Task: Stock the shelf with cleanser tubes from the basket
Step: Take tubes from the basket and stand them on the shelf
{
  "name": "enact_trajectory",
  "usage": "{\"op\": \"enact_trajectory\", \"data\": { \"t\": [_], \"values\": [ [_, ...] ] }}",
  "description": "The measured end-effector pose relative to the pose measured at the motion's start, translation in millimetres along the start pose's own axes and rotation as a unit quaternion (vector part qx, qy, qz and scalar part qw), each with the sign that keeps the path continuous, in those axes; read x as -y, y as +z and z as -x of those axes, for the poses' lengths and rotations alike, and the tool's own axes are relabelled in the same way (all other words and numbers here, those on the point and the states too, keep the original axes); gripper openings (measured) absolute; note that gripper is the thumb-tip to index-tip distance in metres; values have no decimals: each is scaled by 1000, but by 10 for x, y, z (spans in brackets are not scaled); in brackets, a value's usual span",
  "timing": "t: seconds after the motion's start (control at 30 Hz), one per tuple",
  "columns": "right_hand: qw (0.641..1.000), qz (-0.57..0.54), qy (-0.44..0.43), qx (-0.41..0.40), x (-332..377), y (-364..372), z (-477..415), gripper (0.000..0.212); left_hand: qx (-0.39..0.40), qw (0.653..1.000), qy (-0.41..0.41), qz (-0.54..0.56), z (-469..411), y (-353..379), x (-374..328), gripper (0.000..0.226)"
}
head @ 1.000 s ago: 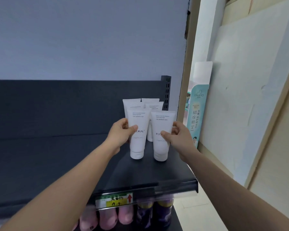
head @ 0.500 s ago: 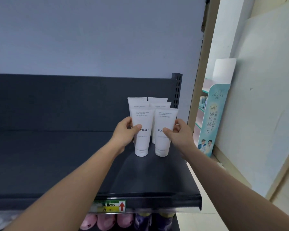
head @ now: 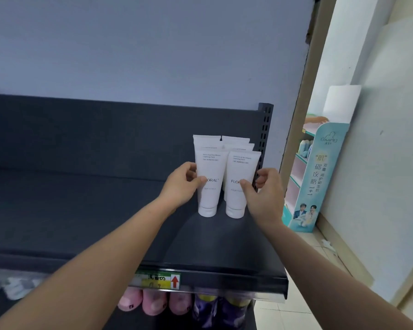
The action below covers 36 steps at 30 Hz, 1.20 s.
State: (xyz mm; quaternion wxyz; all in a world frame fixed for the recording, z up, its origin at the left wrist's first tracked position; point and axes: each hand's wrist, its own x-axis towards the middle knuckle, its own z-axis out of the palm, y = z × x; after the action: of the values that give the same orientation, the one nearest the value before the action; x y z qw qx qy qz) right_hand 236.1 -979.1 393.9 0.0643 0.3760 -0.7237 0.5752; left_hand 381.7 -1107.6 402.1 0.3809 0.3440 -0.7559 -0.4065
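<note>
Smooth white tubes (head: 208, 163) are stood cap-down on a matte dark shelf (head: 81, 210). The front pair is gripped by left hand (head: 180, 186) and right hand (head: 264, 196).

shelf (head: 81, 210) open leftward; tubes (head: 224, 177) and upright (head: 265, 129) block right.

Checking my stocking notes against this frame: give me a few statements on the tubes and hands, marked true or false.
1. The left front tube and right front tube stand cap-down on the shelf. True.
2. The left hand grips the right front tube. False: it grips the left front tube.
3. Back tubes stand behind the front pair. True.
4. The tubes sit at the shelf's left end. False: right end, by the perforated upright.
</note>
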Motion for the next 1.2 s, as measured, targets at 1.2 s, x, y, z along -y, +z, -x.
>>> {"op": "enact_trajectory", "data": {
  "t": [1.2],
  "values": [
    [716,105,-464,511,2401,1886,2866,48,-131,693,-349,-618,3578,-3388,546,30]
  ]
}}
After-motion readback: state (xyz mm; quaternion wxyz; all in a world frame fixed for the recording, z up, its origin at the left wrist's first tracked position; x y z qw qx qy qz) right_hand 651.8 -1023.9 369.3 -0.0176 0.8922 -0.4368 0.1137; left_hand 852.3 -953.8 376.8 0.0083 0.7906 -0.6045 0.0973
